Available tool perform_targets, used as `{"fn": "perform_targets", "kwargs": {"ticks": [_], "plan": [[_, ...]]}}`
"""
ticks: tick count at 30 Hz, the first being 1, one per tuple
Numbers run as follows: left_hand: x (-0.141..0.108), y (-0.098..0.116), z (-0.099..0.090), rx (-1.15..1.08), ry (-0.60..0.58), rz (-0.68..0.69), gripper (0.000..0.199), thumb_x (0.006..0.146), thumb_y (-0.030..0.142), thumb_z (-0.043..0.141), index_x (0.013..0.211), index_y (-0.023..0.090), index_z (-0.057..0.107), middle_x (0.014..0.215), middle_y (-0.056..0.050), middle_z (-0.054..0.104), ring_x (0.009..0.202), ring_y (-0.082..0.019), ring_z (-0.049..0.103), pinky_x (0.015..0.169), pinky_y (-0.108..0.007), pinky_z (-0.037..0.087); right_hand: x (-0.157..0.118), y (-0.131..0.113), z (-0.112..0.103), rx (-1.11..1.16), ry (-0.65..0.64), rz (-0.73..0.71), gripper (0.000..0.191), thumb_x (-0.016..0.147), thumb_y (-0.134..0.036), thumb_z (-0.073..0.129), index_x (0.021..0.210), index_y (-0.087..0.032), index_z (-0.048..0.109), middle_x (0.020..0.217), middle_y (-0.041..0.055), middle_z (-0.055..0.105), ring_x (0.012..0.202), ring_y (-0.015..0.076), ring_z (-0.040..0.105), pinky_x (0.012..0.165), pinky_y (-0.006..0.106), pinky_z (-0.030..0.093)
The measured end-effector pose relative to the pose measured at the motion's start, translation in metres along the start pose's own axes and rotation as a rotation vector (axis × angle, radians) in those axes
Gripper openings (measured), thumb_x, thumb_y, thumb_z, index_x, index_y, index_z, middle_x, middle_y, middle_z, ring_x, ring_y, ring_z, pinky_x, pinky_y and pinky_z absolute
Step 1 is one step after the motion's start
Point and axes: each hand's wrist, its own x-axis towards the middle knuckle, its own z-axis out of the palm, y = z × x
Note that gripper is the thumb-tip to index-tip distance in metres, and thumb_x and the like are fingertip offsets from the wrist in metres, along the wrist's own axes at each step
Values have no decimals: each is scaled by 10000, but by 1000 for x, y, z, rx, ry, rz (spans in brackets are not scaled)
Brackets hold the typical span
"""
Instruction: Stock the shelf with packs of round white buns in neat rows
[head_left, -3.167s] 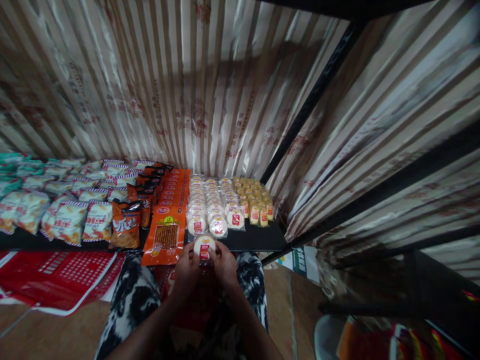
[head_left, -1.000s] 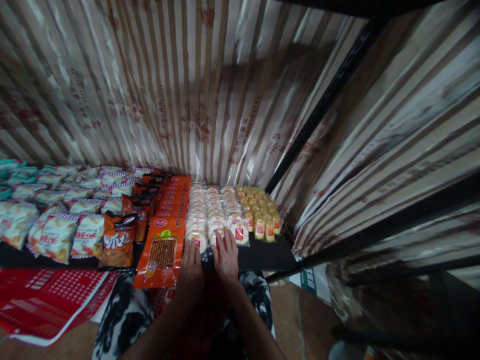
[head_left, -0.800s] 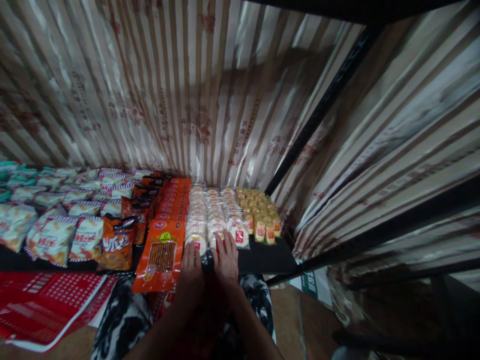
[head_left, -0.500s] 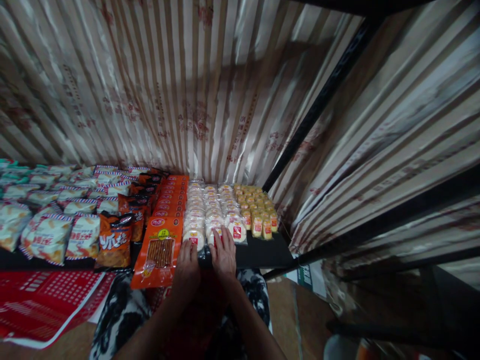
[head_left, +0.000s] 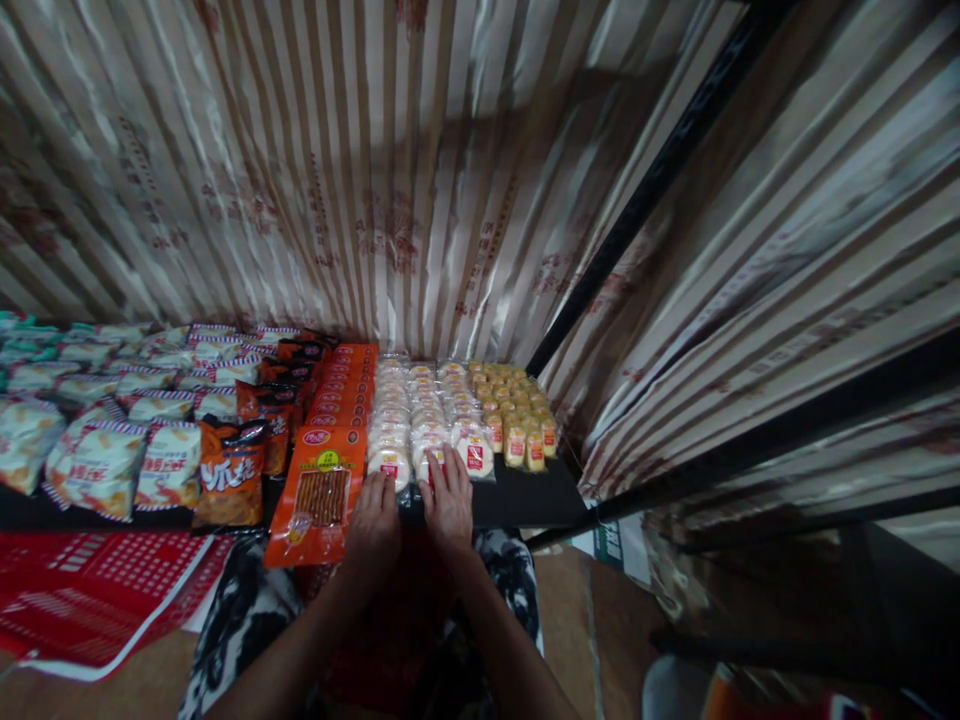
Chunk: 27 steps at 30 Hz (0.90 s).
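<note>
Rows of round white crackers in clear wrappers (head_left: 389,462) stand on a black shelf (head_left: 517,503). My right hand (head_left: 450,500) lies with fingers stretched over the front pack of the middle row, partly covering its red label. At the front of the left row, my left hand (head_left: 375,518) touches the lower edge of a pack with its fingers extended. Left of that hand, an orange snack packet with brown sticks (head_left: 321,495) hangs over the shelf's front edge. Small yellow wrapped snacks (head_left: 515,440) fill the right end of the rows.
Orange and black snack bags (head_left: 231,475) and white striped bags (head_left: 97,465) line the shelf's left side. A red plastic basket (head_left: 97,590) is below. Black metal posts (head_left: 637,225) and a striped curtain (head_left: 420,190) enclose the back and right.
The view has shifted slightly, so the shelf's goods sit a little higher in the picture. Both hands keep nearly the same place at the cracker packs.
</note>
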Motion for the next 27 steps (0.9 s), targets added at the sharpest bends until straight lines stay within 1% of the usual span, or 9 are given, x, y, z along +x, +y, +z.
{"fn": "perform_targets", "kwargs": {"ticks": [3,6,10,13,16,22,24,27], "plan": [[0,1,0,-23,-6,-9,448,846,101,320,1282,65,416,1229,-199,537,1218,-288,449,960,-469,433,0,-1,0,3,-2,5,429,908,-271,413,1336,-255,434,1438,78,368,1330,246,282,1012,416,332],[0,0,1,-31,-18,6,436,844,105,330,1264,60,436,1242,-203,531,1228,-290,439,973,-466,421,0,-1,0,6,-9,10,428,909,-275,410,1336,-258,432,1443,77,361,1336,246,271,1014,424,329],[0,1,1,-5,-22,11,433,846,121,332,1263,68,438,1235,-207,536,1221,-295,449,951,-479,432,0,-2,0,3,-16,16,439,907,-280,410,1346,-265,416,1450,77,349,1346,251,251,1010,440,332],[1,4,-4,-19,-34,3,388,845,121,336,1196,46,482,1196,-211,550,1194,-289,469,957,-467,433,0,-3,-2,-1,-24,17,445,904,-273,415,1349,-270,411,1471,73,309,1351,259,236,1006,445,339],[1,7,-6,-32,-42,15,342,849,118,339,1130,57,525,1159,-197,569,1166,-280,490,957,-456,438,1,-4,-4,-9,-35,27,445,906,-271,417,1351,-268,409,1490,76,264,1353,264,228,1003,449,341],[-3,7,-2,-44,8,30,373,841,104,329,1165,79,513,1169,-185,571,1199,-276,465,957,-466,437,1,-2,-2,-9,-43,19,457,905,-264,423,1361,-279,392,1482,61,289,1353,249,232,1007,438,337],[-4,10,-5,-63,8,38,373,846,108,330,1170,87,514,1181,-179,566,1208,-274,456,964,-466,432,0,-1,-1,-11,-43,15,472,905,-268,425,1372,-300,368,1486,54,279,1353,254,231,1002,442,341],[-7,19,-15,-106,-43,42,364,844,101,334,1152,104,528,1199,-167,553,1192,-264,465,959,-449,437,-1,0,0,-14,-38,-3,489,908,-277,422,1387,-324,333,1496,46,254,1365,264,198,1000,447,339]]}}
